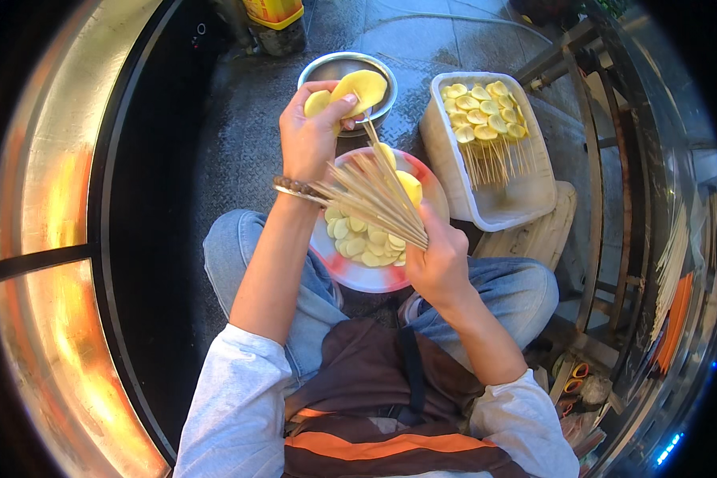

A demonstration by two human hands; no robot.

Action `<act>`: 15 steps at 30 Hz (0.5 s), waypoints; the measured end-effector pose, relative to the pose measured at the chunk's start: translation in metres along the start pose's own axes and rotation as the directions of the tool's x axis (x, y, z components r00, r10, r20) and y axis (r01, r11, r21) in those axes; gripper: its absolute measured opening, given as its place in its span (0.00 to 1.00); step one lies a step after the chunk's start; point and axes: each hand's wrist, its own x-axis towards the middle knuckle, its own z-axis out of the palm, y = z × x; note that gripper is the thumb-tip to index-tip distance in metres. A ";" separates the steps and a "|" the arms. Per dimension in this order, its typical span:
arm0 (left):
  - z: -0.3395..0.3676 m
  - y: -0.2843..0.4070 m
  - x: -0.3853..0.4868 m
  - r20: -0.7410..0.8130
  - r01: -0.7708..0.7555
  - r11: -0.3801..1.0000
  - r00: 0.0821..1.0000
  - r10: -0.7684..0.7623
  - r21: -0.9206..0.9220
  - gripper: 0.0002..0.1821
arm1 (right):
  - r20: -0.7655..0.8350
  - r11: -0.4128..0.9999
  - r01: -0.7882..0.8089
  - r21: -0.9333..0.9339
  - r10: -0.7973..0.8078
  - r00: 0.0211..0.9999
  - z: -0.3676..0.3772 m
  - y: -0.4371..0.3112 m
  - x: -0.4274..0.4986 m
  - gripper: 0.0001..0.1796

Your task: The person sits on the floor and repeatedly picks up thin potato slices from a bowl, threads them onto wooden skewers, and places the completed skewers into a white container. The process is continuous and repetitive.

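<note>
My left hand [316,122] grips yellow potato slices [363,89], holding them over the near edge of a metal bowl [348,58]. A thin wooden skewer meets the large slice there. My right hand [439,251] is closed around a fanned bundle of wooden skewers [376,200], their far ends spreading toward my left wrist. Under the bundle is a red and white basin [358,281] with many pale slices [367,245] in it and a few larger yellow ones [409,186] near its right side. Part of the basin's contents is hidden by the skewers and hand.
A white plastic tub [484,209] at the right holds skewered slices [484,110], beside a wooden board [532,233]. A metal rack [594,179] stands farther right. Along the left runs a dark panel [155,209]. A yellow container [275,12] is at the top.
</note>
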 end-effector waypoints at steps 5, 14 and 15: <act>-0.007 0.002 0.002 0.067 0.056 0.995 0.997 -0.050 -0.082 0.13 | 0.281 0.607 -0.596 0.526 0.537 0.796 -0.002 -0.003 0.009 0.10; -0.013 -0.003 0.003 0.081 0.105 0.993 0.992 -0.100 -0.051 0.15 | 0.413 0.305 -0.682 0.664 0.611 0.675 -0.002 0.011 0.017 0.09; -0.013 -0.003 0.003 0.069 0.130 0.991 0.989 -0.128 -0.033 0.15 | 0.238 0.601 -0.534 0.594 0.503 0.831 0.001 0.012 0.016 0.09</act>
